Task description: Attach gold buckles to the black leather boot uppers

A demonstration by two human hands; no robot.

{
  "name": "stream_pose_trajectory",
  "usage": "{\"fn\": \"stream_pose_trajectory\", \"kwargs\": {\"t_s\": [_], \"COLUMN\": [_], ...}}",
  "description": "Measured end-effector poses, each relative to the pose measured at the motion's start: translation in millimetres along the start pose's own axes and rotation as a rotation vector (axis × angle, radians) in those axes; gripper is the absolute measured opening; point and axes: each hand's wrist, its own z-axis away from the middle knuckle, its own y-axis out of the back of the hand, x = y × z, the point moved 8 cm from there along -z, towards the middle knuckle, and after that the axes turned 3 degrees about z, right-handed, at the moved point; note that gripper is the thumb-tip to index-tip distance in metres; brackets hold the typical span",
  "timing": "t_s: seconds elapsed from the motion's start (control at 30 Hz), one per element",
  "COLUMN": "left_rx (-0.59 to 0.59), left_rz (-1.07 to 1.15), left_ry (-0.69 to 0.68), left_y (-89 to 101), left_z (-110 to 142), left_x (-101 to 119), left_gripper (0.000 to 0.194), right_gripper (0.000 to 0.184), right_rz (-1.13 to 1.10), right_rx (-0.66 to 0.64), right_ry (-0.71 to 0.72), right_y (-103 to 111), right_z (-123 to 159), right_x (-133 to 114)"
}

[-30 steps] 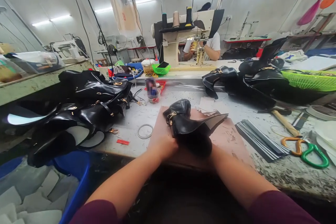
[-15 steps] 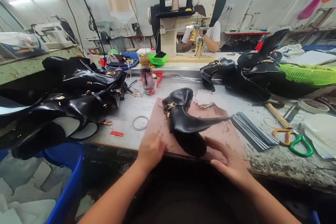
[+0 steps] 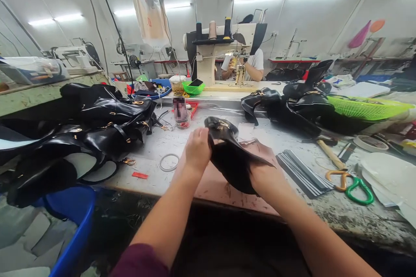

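A black leather boot upper [image 3: 231, 152] with a gold buckle is lifted a little above the brown work mat [image 3: 217, 184] in front of me. My left hand [image 3: 197, 148] grips its upper left edge near the buckle, fingers curled round the leather. My right hand [image 3: 264, 173] holds its lower right side, and the fingers are mostly hidden behind the leather.
A pile of black boot uppers [image 3: 81, 130] lies at the left, more uppers [image 3: 286, 106] at the back right by a green basket [image 3: 367, 108]. Dark strips [image 3: 302, 173], a hammer [image 3: 328, 151] and green-and-orange scissors [image 3: 351, 184] lie to the right. A blue bin [image 3: 69, 220] stands lower left. A person sews at a machine [image 3: 224, 47] behind.
Half a second ago both hands lay open on the mat beside the boot upper. Now they have taken hold of it and lifted it off the mat.
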Motion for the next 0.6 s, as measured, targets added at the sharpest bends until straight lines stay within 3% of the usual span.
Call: {"fn": "stream_pose_trajectory", "kwargs": {"t_s": [0.07,0.13,0.2,0.27,0.37,0.43,0.47,0.53,0.6], "left_rx": [0.008,-0.019,-0.067,-0.111,-0.114,-0.049,0.039,0.129,0.088], "left_rz": [-0.031,-0.052,-0.062,-0.073,-0.097,-0.076,0.003,0.119,0.104], "left_ry": [-0.148,-0.335,-0.515,-0.638,-0.686,-0.699,-0.727,-0.979,-1.261], "left_y": [22.3,32.1,30.2,22.6,14.8,15.8,21.3,22.4,7.4], "left_z": [-24,-41,-48,-48,-36,-16,-1,43,87], "left_x": [27,58,84,95,83,63,53,39,27], "left_gripper": [0.031,0.029,0.027,0.025,0.027,0.038,0.039,0.028,0.022], "right_gripper": [0.035,0.034,0.032,0.029,0.030,0.033,0.033,0.030,0.029], "right_rz": [-0.025,-0.056,-0.059,-0.045,-0.036,-0.045,-0.054,-0.072,-0.090], "right_rx": [-0.024,-0.089,-0.142,-0.156,-0.154,-0.155,-0.153,-0.144,-0.134], "right_ry": [0.034,0.060,0.061,0.034,-0.005,-0.013,-0.012,-0.009,-0.010], "right_y": [8,5,-6,-21,-46,-57,-60,-62,-60], "right_z": [-2,-3,-3,-3,-3,-3,-3,-3,-4], "right_x": [-8,-18,-26,-28,-25,-24,-23,-24,-25]}}
